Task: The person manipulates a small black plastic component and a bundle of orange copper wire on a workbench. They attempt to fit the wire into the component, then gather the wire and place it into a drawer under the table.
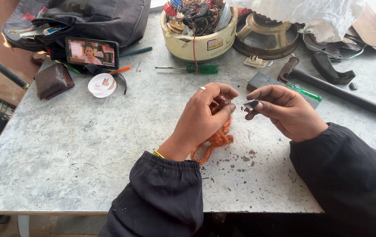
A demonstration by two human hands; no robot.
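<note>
Left hand [205, 115] around orange wire bundle [214, 139], right hand [286, 110] pinching small metal piece [250, 105] above grey table [87, 145].

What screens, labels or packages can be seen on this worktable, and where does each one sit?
Phone: far left, propped against a dark bag; black rectangle, screen lit, showing a person.
Round lid: just in front of the phone; white with an orange design.
Label: on the cream tub of wires at the back; small pale rectangle, dark print.
</note>
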